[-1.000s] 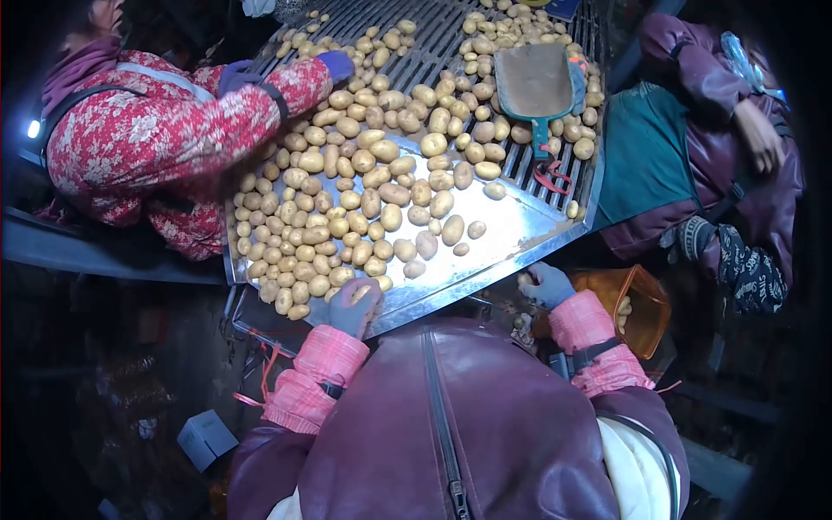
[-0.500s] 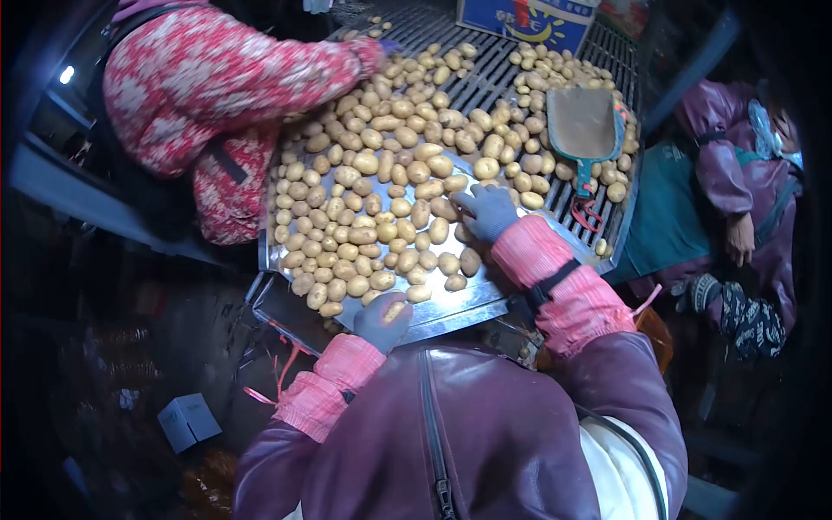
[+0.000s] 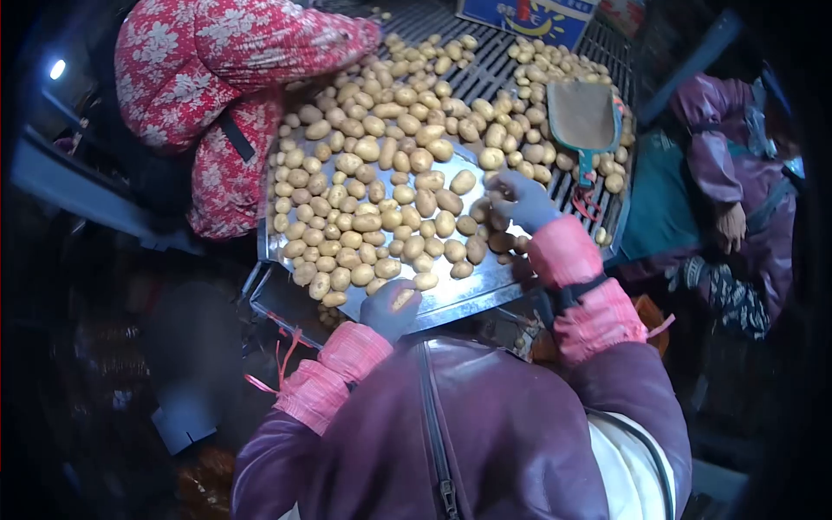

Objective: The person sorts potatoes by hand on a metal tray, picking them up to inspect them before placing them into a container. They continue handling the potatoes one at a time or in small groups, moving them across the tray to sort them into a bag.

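Note:
Many potatoes (image 3: 347, 238) lie loose over a shiny metal tray (image 3: 451, 299) in front of me. My left hand (image 3: 390, 310), in a grey glove, is closed around a potato (image 3: 402, 299) near the tray's front edge. My right hand (image 3: 525, 201), gloved the same way, is at the tray's right side with bent fingers apart. Beneath and beside it lie darker potatoes (image 3: 500, 241) in shadow; its palm is hidden.
A slatted rack (image 3: 498, 74) with more potatoes extends behind the tray. On its right rests a green-rimmed scoop (image 3: 583, 117); a blue box (image 3: 529, 19) stands behind. A co-worker's floral sleeve (image 3: 286, 43) reaches in from the left. Another person (image 3: 737, 173) sits at right.
My right hand has shifted to the right, and several potatoes now lie beside and below it. My left hand has moved slightly right, still holding a potato. The left co-worker's body has leaned over the rack.

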A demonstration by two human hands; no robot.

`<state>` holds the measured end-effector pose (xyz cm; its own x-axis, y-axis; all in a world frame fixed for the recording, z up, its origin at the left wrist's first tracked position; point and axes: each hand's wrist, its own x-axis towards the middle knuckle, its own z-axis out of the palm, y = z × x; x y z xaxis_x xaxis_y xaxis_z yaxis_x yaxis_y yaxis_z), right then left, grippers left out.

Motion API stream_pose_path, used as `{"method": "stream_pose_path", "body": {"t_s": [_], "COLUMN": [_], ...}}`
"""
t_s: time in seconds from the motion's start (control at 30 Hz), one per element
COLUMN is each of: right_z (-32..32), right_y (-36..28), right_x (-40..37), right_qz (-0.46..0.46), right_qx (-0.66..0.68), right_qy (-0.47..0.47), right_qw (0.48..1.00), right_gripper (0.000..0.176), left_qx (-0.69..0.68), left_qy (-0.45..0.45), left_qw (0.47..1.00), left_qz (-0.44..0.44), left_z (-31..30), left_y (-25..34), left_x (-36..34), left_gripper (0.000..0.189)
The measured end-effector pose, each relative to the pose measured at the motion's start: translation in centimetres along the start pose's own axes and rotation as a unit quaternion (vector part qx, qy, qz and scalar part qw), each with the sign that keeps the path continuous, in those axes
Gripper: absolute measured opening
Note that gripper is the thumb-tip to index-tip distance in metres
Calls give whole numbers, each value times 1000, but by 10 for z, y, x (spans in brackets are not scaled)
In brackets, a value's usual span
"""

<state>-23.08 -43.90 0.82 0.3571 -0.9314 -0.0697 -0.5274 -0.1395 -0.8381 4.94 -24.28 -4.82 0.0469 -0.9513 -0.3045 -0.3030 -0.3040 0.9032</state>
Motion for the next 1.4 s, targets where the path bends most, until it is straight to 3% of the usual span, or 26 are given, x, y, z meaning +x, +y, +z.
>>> {"method": "stream_pose_path", "body": {"t_s": [0.07, 0.13, 0.17, 0.2, 0.27, 0.3, 0.33, 0.37, 0.47, 0.5, 0.6, 0.63, 0.67, 0.73, 0.8, 0.87, 0.93, 1.03, 1.1, 1.2, 1.37, 1.4], "right_z": [-25, -45, -56, -58, -50, -36, -25, -20, -27, -39, -60, -62, -60, -53, -43, -14, 4, 44, 69, 83, 79, 79], "right_y": [18, 11, 29, 51, 65, 95, 92, 84, 92, 80, 19, 14, 2, -12, -34, -10, -29, -27, -23, -43, -51, -48], "right_x": [-38, -94, -138, -171, -204, -219, -217, -221, -207, -195, -145, -125, -108, -70, -28, 22, 65, 133, 168, 195, 211, 212], "right_qz": [-3, 106, 185, 258, 303, 290, 275, 323, 206, 282, 308, 242, 238, 112, 32, 2, 13, -127, -161, -155, -104, -119], "right_qx": [46, 152, 187, 227, 203, 191, 179, 29, -96, 75, 62, 6, 7, -12, -139, -64, -55, -154, -247, -379, -318, -323], "right_qy": [35, -2, -24, -55, -67, -36, -7, 36, -49, -128, -177, -190, -175, -166, -159, -154, -133, -110, -116, -206, -264, -267], "right_qw": [998, 983, 964, 938, 929, 937, 945, 945, 973, 948, 933, 951, 955, 980, 977, 986, 990, 974, 949, 889, 905, 900], "right_gripper": [37, 32, 30, 28, 29, 28, 28, 24, 17, 22, 20, 20, 22, 25, 26, 27, 26, 33, 39, 38, 62, 59], "left_qx": [6, 34, 30, 38, 53, -16, -43, -69, -121, -134, -212, -192, -171, -121, -64, 28, 74, 94, 142, 166, 143, 137], "left_qy": [-1, 2, 11, 15, 27, 7, 2, 0, -2, -3, 20, 15, 9, 17, 44, 65, 76, 92, 106, 114, 118, 116], "left_qw": [1000, 998, 999, 999, 996, 1000, 999, 998, 993, 991, 977, 981, 985, 992, 997, 996, 991, 989, 980, 974, 981, 982], "left_qz": [8, 60, 20, 35, 60, 23, 15, 6, -14, -23, -25, -24, -24, -13, 8, 63, 78, 67, 86, 104, 59, 55], "left_z": [-2, -5, -4, -5, -4, -5, -2, -2, -5, -5, -4, -8, -13, -17, -16, -15, -16, -14, -13, -12, -9, -10], "left_y": [6, 5, 6, 6, 7, 20, 19, 15, 15, 16, 6, 6, 5, 6, 9, 1, 1, 1, -7, 3, -4, -3], "left_x": [6, 8, 6, 7, 7, 4, 4, 3, 5, 4, 8, 8, 8, 3, -3, -3, -2, -2, -3, -4, -5, -4], "left_gripper": [30, 30, 32, 31, 31, 28, 26, 25, 22, 21, 20, 20, 19, 20, 21, 26, 30, 36, 38, 38, 38, 38]}}
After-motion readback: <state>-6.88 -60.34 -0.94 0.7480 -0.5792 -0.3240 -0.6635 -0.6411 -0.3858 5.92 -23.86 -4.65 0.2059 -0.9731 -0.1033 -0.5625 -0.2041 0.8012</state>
